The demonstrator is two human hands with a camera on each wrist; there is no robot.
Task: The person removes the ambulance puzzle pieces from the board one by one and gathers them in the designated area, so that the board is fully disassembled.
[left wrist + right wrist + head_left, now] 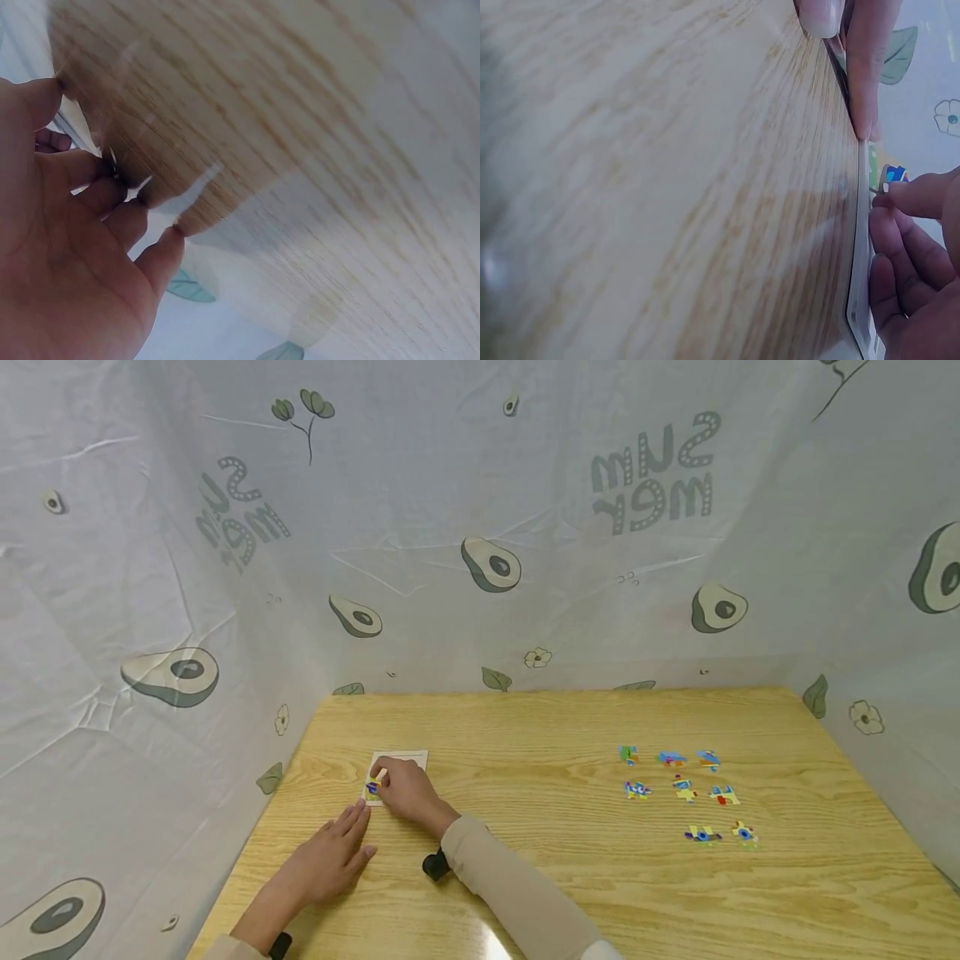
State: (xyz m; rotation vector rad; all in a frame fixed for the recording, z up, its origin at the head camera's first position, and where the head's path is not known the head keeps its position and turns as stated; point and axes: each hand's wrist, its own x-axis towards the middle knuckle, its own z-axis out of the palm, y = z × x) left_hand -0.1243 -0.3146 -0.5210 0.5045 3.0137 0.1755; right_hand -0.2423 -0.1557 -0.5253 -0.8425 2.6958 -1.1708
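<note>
A small cream puzzle board lies on the wooden table near its left edge. My right hand rests on the board and pinches a blue and yellow puzzle piece at the board's lower left part. In the right wrist view the piece shows at my right hand's fingertips, above the board's edge. My left hand lies flat on the table just in front of the board, fingers straight, its fingertips by the board's near corner. The left wrist view shows that palm against the wood.
Several loose coloured puzzle pieces lie spread in rows on the right half of the table. White cloth printed with avocados hangs around the table at the back and on both sides. A black wrist camera sits on my right sleeve.
</note>
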